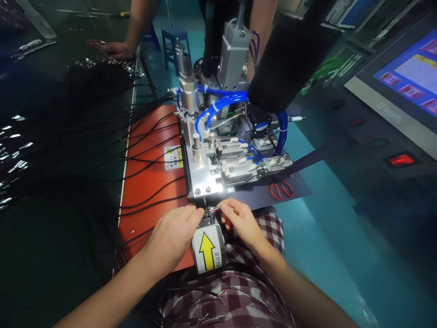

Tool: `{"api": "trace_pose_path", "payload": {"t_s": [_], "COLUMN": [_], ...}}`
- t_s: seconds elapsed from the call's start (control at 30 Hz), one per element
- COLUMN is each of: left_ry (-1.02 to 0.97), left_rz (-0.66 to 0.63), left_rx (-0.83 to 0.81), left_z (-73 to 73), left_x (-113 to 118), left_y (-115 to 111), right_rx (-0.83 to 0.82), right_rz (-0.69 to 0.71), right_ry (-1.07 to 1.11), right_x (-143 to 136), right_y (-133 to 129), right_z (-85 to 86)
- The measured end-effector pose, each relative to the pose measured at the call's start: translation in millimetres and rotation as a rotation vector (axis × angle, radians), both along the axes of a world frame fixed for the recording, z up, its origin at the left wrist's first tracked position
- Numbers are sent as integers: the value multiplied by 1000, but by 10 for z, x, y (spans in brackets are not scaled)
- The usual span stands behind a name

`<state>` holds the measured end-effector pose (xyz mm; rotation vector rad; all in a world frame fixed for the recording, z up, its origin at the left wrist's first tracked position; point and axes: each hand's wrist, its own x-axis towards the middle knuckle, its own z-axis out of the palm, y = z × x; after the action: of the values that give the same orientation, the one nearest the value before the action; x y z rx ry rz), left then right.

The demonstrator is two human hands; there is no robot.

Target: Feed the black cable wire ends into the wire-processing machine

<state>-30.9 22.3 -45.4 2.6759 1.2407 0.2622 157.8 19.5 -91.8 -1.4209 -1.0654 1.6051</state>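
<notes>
Both hands meet at the near end of a bench machine. My left hand (177, 230) is closed, its thumb and fingers together at a small black clamp (208, 215). A black cable (141, 234) runs in under that hand; the grip itself is partly hidden. My right hand (241, 222) pinches the thin coloured wires (215, 209) at the cable's end, just right of the clamp. Below the fingers is a rounded cover with a yellow arrow (207, 253). More black cables (153, 199) lie across the orange-red plate (146, 182), their ends at the machine's edge.
The metal machine (205, 173) with blue air hoses (225, 98) stands ahead. Red-handled scissors (282, 190) lie to its right. Bundled black cables (85, 100) cover the left table. Another person's hand (118, 50) rests there. A control screen (413, 73) is at right; stripped cable ends (218, 295) lie on my lap.
</notes>
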Motion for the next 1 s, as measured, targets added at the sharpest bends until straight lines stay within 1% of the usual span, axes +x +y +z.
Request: {"api": "trace_pose_path", "payload": {"t_s": [0.07,0.17,0.27,0.37,0.47,0.57,0.67,0.83,0.93,1.0], "left_ry": [6,30,94,176,229,252,251,245,185,111], "left_rz": [6,21,33,50,65,90,109,132,143,121], "left_rx": [-23,-44,23,80,32,-62,-118,-85,-87,-94], "left_z": [0,20,65,115,146,147,133,116,91,61], "left_x": [-6,1,31,81,132,158,157,146,134,123], "left_y": [-2,0,-23,-92,-169,-199,-190,-175,-173,-165], "right_rx": [29,37,36,79,118,64,-20,-35,-44,-23], "right_rz": [3,-49,-107,-156,-172,-128,-84,-122,-114,-105], "right_ry": [8,58,67,3,-44,52,169,198,201,198], "right_x": [-50,-122,-161,-174,-177,-175,-174,-192,-206,-215], "right_y": [-6,-5,-22,-58,-72,-42,1,15,9,5], "right_z": [8,20,22,17,10,10,17,17,14,15]}}
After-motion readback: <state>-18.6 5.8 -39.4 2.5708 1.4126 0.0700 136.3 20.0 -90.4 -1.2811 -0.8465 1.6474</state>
